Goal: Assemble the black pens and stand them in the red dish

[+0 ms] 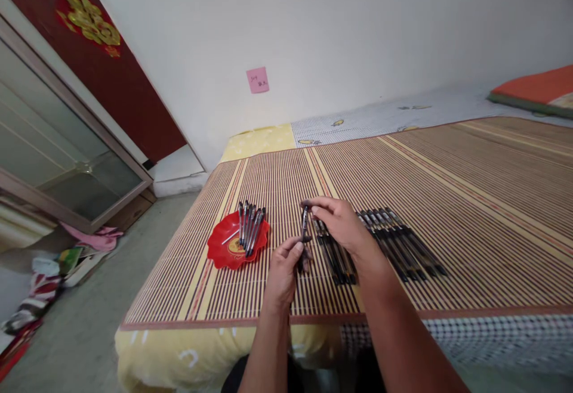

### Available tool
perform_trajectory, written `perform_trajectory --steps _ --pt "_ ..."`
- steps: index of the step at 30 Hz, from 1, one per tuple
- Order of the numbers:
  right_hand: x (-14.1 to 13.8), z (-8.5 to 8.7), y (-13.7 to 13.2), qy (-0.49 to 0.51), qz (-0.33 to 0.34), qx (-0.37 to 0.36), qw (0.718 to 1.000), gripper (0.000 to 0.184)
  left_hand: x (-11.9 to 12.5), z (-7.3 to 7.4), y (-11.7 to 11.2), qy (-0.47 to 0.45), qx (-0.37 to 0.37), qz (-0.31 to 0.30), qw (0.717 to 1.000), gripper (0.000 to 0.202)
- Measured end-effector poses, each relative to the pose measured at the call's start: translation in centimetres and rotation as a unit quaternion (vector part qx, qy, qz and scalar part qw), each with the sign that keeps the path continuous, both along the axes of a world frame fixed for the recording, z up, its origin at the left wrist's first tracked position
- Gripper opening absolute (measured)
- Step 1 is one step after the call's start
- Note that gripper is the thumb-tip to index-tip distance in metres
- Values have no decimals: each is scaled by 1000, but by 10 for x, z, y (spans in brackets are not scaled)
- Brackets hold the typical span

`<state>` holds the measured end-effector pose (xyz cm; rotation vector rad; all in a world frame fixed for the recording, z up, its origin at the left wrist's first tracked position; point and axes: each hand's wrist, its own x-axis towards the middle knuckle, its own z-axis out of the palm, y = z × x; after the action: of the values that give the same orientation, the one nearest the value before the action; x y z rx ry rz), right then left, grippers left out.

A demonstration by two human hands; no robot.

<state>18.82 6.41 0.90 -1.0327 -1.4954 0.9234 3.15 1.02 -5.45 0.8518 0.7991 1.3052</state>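
Note:
A dark pen (305, 222) is held nearly upright above the striped mat, between both hands. Its lower part is pinched by my left hand (286, 265), fingers closed around it. At the top end, the thumb and forefinger of my right hand (336, 219) grip the pen's tip. Just right of the left hand lies a row of black pens (333, 256), partly covered by my right hand and forearm. More of the row, several pens (405, 250), shows beyond the forearm. To the left, a red scalloped plate (218, 256) carries several clear-barrelled pens (250, 226) and a thin white stick (230, 238).
The striped bamboo mat (268, 190) covers a bed with a yellow sheet (156, 351) along its front edge. An orange folded item (532, 90) lies far right. A pink note (258, 80) is on the wall. Left are a glass-panelled door (62, 142) and floor clutter.

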Motion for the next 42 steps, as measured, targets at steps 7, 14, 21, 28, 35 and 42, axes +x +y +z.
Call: perform_trajectory --steps 7,14,21,28,35,42 --pt "2 -3 2 11 23 -2 1000 31 0 -4 -3 17 9 2 1000 27" --pt "-1 5 -3 15 33 -2 999 25 4 -4 -4 33 4 21 999 29" --pt "2 -10 9 99 -28 -29 994 34 -23 25 -10 144 45 139 979 25" --pt "10 -6 6 71 -77 -43 994 29 -127 52 27 402 -3 311 861 26" --pt "13 -3 4 84 -77 -29 993 27 -159 54 72 486 -53 289 823 4" --pt "14 3 1 75 -77 -45 993 26 -164 32 88 549 -55 259 793 6"
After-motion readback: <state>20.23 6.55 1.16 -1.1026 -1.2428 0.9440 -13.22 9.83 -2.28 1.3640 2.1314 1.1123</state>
